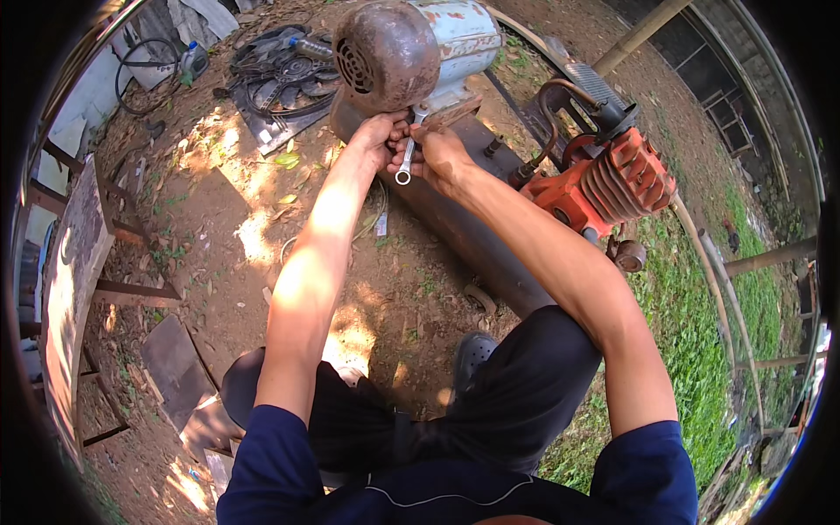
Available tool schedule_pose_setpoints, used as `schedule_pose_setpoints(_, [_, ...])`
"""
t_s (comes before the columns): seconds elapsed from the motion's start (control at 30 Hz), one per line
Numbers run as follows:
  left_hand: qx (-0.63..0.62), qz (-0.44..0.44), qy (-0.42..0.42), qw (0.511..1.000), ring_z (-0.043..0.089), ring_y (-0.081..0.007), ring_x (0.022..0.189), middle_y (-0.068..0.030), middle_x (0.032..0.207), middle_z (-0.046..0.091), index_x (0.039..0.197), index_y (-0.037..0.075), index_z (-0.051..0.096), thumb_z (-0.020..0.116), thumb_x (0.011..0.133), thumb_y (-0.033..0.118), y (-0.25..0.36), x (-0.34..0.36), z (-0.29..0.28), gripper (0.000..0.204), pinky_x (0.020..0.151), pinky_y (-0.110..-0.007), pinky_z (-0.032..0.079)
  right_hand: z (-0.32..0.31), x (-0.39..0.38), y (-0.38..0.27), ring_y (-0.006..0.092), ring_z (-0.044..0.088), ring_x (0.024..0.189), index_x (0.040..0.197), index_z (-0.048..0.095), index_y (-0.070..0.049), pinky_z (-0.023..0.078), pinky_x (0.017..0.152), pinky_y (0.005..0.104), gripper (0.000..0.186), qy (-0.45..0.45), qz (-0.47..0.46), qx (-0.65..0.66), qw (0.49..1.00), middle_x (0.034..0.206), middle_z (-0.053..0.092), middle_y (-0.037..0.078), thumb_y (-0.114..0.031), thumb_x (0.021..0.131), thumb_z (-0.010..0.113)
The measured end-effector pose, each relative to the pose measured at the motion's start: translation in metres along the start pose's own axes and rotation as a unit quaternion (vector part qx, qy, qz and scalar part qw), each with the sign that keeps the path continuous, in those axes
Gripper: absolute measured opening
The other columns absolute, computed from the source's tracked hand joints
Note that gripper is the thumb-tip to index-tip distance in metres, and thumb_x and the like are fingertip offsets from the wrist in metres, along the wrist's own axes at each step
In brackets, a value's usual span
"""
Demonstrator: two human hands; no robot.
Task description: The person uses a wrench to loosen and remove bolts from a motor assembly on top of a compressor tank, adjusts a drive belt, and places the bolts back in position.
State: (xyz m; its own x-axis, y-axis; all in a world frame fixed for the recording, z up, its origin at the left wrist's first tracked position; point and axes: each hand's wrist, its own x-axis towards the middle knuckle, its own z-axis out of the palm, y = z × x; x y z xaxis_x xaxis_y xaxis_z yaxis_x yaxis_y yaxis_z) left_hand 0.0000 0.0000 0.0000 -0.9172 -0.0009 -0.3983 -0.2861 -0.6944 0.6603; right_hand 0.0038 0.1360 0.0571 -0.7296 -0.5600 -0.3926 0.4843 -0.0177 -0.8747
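A combination wrench (408, 157) slants down from the base of the electric motor (389, 51), its ring end hanging free and its upper end at the motor's mounting foot. My right hand (437, 153) is closed round the wrench's shaft. Just to its left, my left hand (378, 140) has its fingers bent in under the motor's foot; what they hold, if anything, is hidden. The motor has a rusty brown fan cover and a worn pale-blue body. It stands on a long dark tank (464, 229), which also carries a red finned compressor head (608, 184) to the right.
Coiled cables and dark parts (280, 83) lie on the ground beyond my left hand. A weathered table (74, 289) stands at the far left, near a flat board (179, 359). Grass (674, 350) and wooden poles (774, 255) are on the right.
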Motion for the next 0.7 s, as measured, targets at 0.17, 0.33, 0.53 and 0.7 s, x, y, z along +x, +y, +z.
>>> schedule_pose_setpoints(0.17, [-0.005,0.001,0.020,1.000,0.030,-0.0078,0.034,0.0062,0.045,0.030,0.075,0.006,0.054,0.048,0.098,0.027,0.002,-0.005,0.010,0.031,0.028,-0.024,0.024,0.008,-0.001,-0.002,0.0217,0.060,0.062,0.095,0.048,0.000,0.059,0.059,0.0387,0.019,0.043,-0.037,-0.007,0.998,0.078,0.057,0.011,-0.013,0.099,0.035])
schedule_pose_setpoints(0.33, [0.027,-0.010,-0.024,0.999,0.025,-0.0038,0.031,0.0083,0.040,0.032,0.083,0.003,0.059,0.050,0.097,0.027,0.010,0.007,-0.009,0.030,0.027,-0.021,0.030,0.021,0.010,0.002,0.0228,0.061,0.060,0.096,0.046,-0.001,0.059,0.055,0.0394,0.014,0.054,-0.039,-0.021,0.998,0.076,0.057,0.011,-0.009,0.097,0.034])
schedule_pose_setpoints(0.53, [0.023,-0.008,0.032,0.999,0.029,-0.0036,0.040,0.0089,0.046,0.030,0.092,0.003,0.057,0.047,0.098,0.021,0.004,-0.009,0.014,0.021,0.035,-0.021,0.028,0.007,0.001,-0.001,0.0178,0.051,0.050,0.096,0.045,-0.004,0.049,0.046,0.0348,0.017,0.070,-0.005,-0.013,0.997,0.071,0.053,0.008,-0.018,0.100,0.037])
schedule_pose_setpoints(0.7, [-0.039,0.040,0.027,0.998,0.031,-0.0039,0.046,0.0057,0.062,0.036,0.105,0.006,0.051,0.042,0.098,0.009,0.005,-0.009,0.005,0.012,0.042,-0.020,0.026,-0.035,-0.007,-0.034,0.0102,0.039,0.046,0.090,0.056,-0.008,0.034,0.042,0.0269,0.026,0.062,0.023,-0.326,0.943,0.063,0.044,0.000,-0.031,0.098,0.048])
